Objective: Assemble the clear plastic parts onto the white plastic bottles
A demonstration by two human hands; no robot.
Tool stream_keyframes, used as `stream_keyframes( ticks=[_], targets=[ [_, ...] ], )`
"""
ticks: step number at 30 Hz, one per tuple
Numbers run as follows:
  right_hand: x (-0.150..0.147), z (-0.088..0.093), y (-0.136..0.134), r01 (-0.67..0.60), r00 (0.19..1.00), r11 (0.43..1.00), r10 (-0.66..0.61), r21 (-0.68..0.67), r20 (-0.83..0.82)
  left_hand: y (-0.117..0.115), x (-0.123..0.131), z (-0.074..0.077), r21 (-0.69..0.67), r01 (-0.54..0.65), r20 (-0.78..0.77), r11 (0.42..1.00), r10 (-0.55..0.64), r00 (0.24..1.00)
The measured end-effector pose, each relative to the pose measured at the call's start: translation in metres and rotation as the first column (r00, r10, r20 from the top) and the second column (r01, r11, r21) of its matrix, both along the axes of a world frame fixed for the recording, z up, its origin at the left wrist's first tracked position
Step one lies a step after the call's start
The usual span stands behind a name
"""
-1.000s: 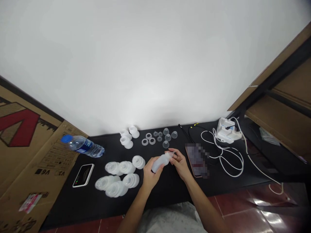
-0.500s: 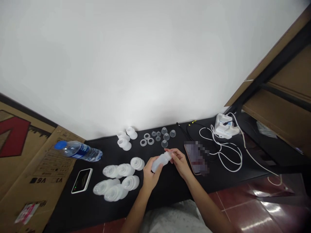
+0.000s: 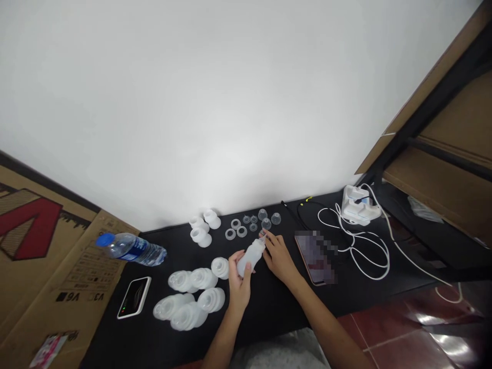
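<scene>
With the fingers of my left hand (image 3: 239, 281) I hold one whitish bottle (image 3: 249, 258), tilted above the desk (image 3: 269, 312), its top towards the clear domes (image 3: 275, 219). The fingers of my right hand (image 3: 280, 259) are slightly bent near this top, beside the domes; whether they grip something, I cannot tell.

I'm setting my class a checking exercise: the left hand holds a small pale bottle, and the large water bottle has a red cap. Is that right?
Not quite: the cap on the large water bottle is blue, not red, as the head view shows. The left hand does hold a small pale bottle.
</scene>
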State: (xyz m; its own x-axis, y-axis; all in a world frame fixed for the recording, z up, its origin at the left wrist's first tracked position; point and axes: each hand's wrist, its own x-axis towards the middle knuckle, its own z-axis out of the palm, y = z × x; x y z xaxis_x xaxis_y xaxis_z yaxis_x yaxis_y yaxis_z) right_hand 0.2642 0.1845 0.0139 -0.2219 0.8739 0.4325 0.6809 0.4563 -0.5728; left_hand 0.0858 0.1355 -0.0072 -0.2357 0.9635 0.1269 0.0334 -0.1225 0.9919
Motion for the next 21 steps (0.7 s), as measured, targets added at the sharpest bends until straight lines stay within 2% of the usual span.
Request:
stream_keyframes(
  ticks=[5, 9, 11, 13, 16, 17, 19, 21],
  targets=[
    [0.004, -0.009, -0.001, 0.093, 0.987, 0.995, -0.087, 0.041, -0.132, 0.002, 0.001, 0.001, -0.029, 0.058, 0.064, 0.998, -0.056, 0.996],
    [0.012, -0.019, 0.002, 0.15, 0.916, 0.986, -0.165, -0.07, -0.365, 0.003, 0.0, 0.001, -0.061, 0.093, 0.075, 0.994, -0.088, 0.993],
    [0.019, -0.021, 0.005, 0.212, 0.819, 0.961, -0.273, -0.176, -0.505, 0.003, -0.001, 0.001, -0.074, 0.096, 0.066, 0.993, -0.091, 0.994],
    [0.027, -0.021, 0.009, 0.25, 0.663, 0.932, -0.363, -0.263, -0.655, 0.003, -0.001, 0.0, -0.086, 0.091, 0.047, 0.992, -0.087, 0.995],
    [0.036, -0.017, 0.014, 0.19, 0.38, 0.93, -0.366, -0.316, -0.85, 0.004, -0.002, -0.001, -0.087, 0.092, -0.003, 0.992, -0.093, 0.996],
    [0.038, -0.015, 0.014, 0.143, 0.312, 0.937, -0.348, -0.318, -0.884, 0.004, -0.003, -0.001, -0.082, 0.099, -0.021, 0.992, -0.101, 0.995],
    [0.038, -0.013, 0.014, 0.055, 0.254, 0.948, -0.316, -0.312, -0.914, 0.004, -0.003, -0.001, -0.074, 0.119, -0.046, 0.99, -0.122, 0.991],
    [0.036, -0.012, 0.012, 0.001, 0.287, 0.951, -0.297, -0.31, -0.911, 0.004, -0.004, -0.001, -0.074, 0.131, -0.05, 0.989, -0.135, 0.99]
  ],
)
